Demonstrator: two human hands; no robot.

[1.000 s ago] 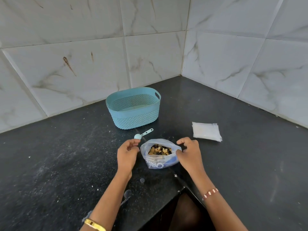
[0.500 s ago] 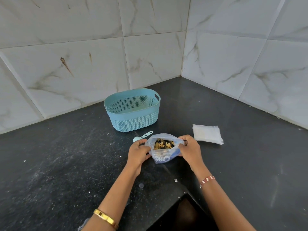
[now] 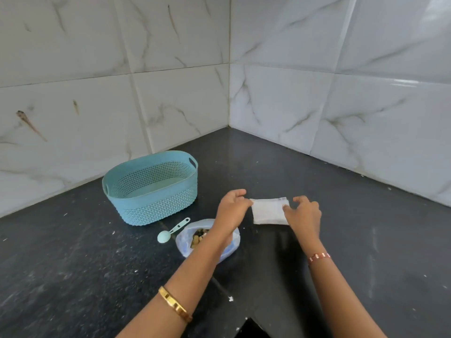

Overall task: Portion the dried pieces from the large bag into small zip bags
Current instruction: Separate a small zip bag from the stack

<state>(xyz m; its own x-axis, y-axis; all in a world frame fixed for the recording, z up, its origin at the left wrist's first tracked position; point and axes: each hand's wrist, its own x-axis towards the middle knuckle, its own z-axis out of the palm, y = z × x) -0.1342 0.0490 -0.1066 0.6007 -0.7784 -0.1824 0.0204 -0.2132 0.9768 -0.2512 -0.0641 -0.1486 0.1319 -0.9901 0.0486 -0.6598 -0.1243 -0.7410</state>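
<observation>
Zip bags [image 3: 268, 212], stacked: my left hand [image 3: 233, 209] and right hand [image 3: 303, 214] pinch opposite edges. I'd peel off just the top one, pinning the rest.

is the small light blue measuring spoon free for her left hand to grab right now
Probably yes. The light blue measuring spoon lies uncovered on the black counter, while the left hand is busy at the stack of small zip bags.

A home kitchen corner: a dark speckled stone worktop [image 3: 73, 264] meets marble-look wall tiles [image 3: 341, 93], with a plastic basket [image 3: 156, 206] and measuring spoon [image 3: 170, 231].
</observation>
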